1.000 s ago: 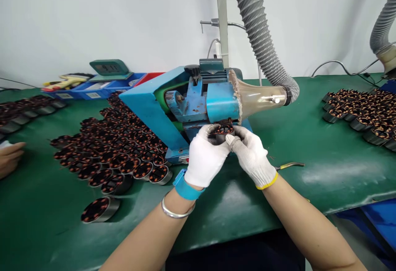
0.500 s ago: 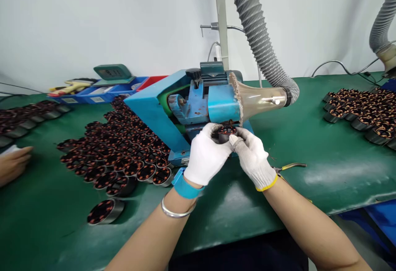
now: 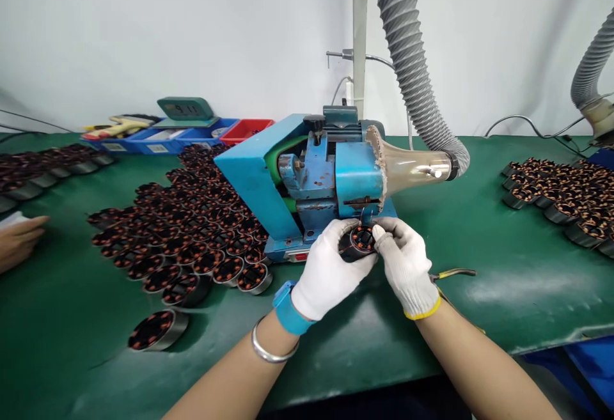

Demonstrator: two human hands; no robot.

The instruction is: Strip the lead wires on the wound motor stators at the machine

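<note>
Both my hands wear white gloves. My left hand point(image 3: 330, 273) is wrapped around a motor stator point(image 3: 361, 241), a dark ring with copper windings, tilted so its open face shows. My right hand point(image 3: 403, 257) is closed at the stator's right rim, thumb against its edge; whether a wire is pinched there too cannot be made out. Thin wires rise from the stator toward the slot under the blue guard of a belt-driven machine point(image 3: 359, 171). The stator is just below and in front of that guard.
Many stators point(image 3: 192, 234) crowd the left of the green table, one point(image 3: 158, 330) standing apart in front. More stators point(image 3: 570, 196) lie at right. Pliers point(image 3: 455, 273) rest beside my right wrist. A grey hose point(image 3: 403, 36) joins the machine. Another person's hand point(image 3: 22, 241) is at far left.
My hands have drawn the stator down and back from the machine's guard, and its face is tilted more toward me. The view has shifted slightly.
</note>
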